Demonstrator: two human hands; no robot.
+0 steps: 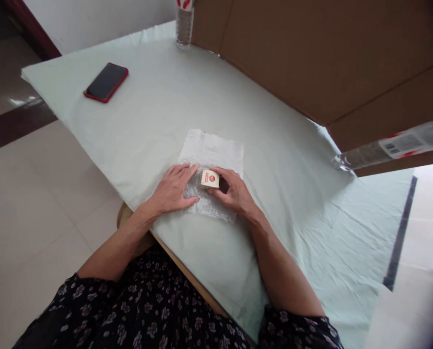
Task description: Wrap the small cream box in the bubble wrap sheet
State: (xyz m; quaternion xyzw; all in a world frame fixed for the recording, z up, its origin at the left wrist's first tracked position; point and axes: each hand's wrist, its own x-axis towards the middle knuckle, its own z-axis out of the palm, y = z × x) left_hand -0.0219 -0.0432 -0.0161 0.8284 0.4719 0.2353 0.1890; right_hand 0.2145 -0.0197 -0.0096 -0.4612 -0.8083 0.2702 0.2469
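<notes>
A small cream-coloured box (210,179) with red print rests on a sheet of bubble wrap (212,148) that lies flat on the table. My right hand (235,190) grips the box from its right side, thumb at the near edge and fingers at the far edge. On the left part of the bubble wrap lies my left hand (173,188), its thumb and fingers spread apart, close to the box but with nothing in its grasp. The underside of the box is hidden.
A pale green cloth (147,116) covers the table. Towards the far left lies a phone (106,82) in a red case. A large cardboard panel (311,53) stands along the far right side, with a clear bottle (184,24) at one end and another bottle (394,145) at the other.
</notes>
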